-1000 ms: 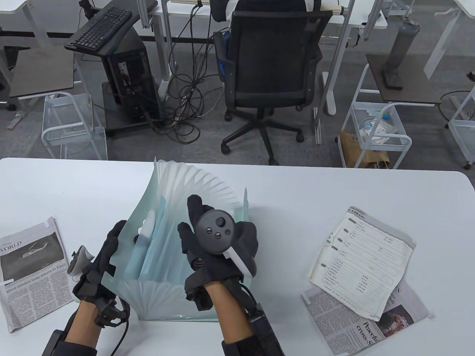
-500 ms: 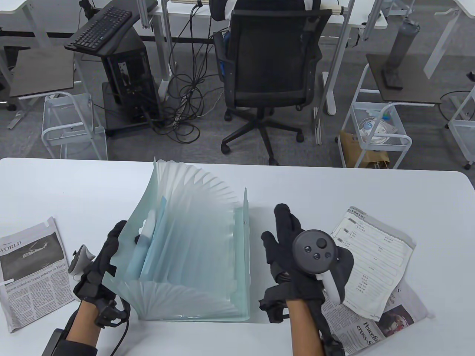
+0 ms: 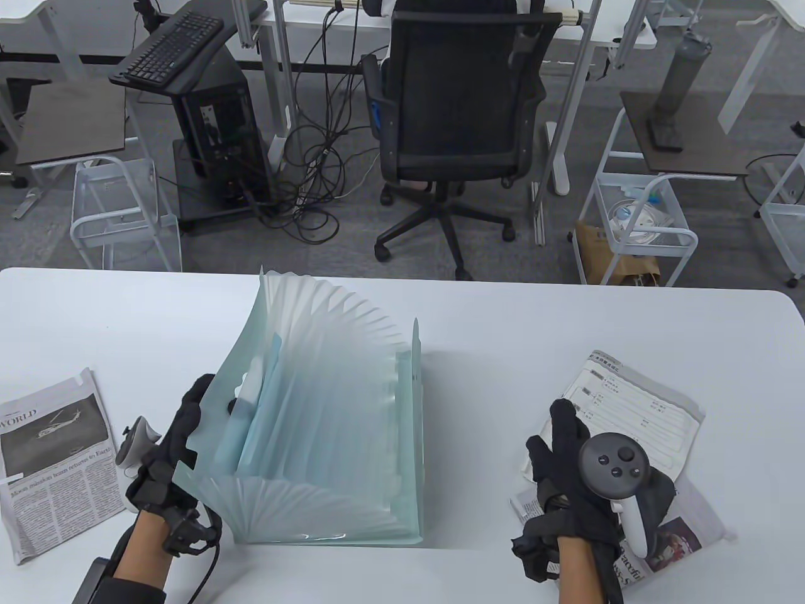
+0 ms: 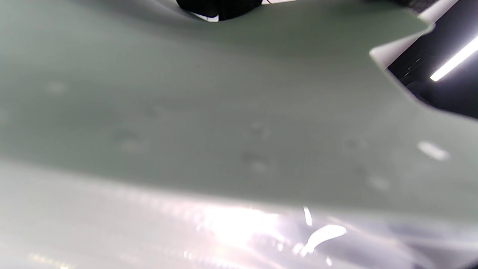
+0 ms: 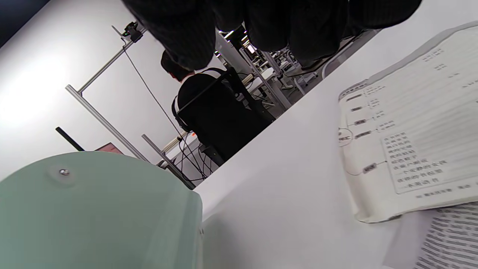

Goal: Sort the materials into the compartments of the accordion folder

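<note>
Your right hand [image 3: 588, 469], fingers relaxed and empty, hovers over the printed sheet [image 3: 635, 428] lying on the desk [image 3: 490, 352] right of the accordion folder [image 3: 327, 428]. Your left hand [image 3: 166, 447] grips the folder's left wall. Sheet's long axis runs diagonally away-left; right is nearer.

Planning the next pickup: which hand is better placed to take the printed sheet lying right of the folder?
The right hand. It hovers open at the near edge of the printed sheet, which lies on a newspaper. The left hand grips the accordion folder at its left wall, keeping it spread.
</note>
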### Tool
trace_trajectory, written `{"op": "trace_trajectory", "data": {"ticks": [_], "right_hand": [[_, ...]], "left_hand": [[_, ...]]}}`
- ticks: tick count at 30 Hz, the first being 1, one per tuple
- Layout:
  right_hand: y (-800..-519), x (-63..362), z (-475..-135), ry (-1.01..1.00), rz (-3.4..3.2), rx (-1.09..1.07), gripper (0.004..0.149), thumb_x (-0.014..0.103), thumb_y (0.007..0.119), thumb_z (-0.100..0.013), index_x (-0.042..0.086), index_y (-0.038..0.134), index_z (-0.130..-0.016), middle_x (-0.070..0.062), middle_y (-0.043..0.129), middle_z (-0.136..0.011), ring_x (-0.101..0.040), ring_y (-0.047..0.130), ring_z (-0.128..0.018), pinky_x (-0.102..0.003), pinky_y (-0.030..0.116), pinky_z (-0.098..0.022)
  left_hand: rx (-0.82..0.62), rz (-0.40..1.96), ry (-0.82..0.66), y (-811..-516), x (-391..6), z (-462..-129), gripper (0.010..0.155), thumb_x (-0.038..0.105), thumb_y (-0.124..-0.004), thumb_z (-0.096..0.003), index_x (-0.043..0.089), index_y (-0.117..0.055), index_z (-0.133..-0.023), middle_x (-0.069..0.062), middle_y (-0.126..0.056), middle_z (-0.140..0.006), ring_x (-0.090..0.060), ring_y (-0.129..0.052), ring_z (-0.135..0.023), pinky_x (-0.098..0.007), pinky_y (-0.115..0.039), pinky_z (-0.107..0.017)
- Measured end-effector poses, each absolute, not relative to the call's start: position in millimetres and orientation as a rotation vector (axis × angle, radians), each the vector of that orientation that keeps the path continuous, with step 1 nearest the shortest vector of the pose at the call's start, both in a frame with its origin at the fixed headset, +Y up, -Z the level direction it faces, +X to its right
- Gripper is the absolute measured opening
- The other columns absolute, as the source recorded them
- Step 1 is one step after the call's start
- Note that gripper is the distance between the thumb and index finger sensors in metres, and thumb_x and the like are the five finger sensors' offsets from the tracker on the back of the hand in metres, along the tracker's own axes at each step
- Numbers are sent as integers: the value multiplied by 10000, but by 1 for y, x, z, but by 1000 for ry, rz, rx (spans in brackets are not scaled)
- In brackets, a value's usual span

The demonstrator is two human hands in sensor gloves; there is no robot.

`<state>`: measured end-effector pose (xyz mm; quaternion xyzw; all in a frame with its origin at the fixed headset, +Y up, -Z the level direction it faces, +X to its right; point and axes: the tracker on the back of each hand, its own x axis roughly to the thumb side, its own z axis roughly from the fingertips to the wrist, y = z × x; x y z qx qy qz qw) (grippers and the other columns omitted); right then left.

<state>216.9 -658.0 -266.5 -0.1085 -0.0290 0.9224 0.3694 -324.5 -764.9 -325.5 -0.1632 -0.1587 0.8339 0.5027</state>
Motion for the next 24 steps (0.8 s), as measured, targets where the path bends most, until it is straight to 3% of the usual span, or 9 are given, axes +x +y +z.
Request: {"op": "trace_trajectory", "data": {"ticks": [11, 19, 24], "right_hand": [[-700, 242, -267, -9, 2356, -411, 633, 214, 742, -656, 47, 381, -1149, -301, 458, -1147, -629, 560, -949, -766, 462, -679], [-734, 227, -297, 92, 2380, -482, 635, 267, 728, -663, 17, 398, -1144, -333, 451, -1133, -625, 565, -924, -728, 502, -672], [-755, 206, -322, 116, 2522, -646, 599, 299, 731, -659, -19, 497, -1110, -356, 561, -1045, -570, 661, -784, -596, 622, -591]], "left_hand": [[-400, 2018, -382, -765, -325, -325, 676, 673, -622, -541, 557, -279, -1112, 14, -571, -1140, -257, -345, -1146, -670, -191, -785], [-404, 2023, -380, -765, -324, -325, 675, 674, -623, -540, 558, -282, -1111, 16, -573, -1141, -259, -348, -1145, -671, -194, -784], [-406, 2026, -378, -765, -324, -325, 677, 673, -624, -541, 557, -281, -1113, 18, -573, -1142, -257, -350, -1145, -670, -191, -783]]}}
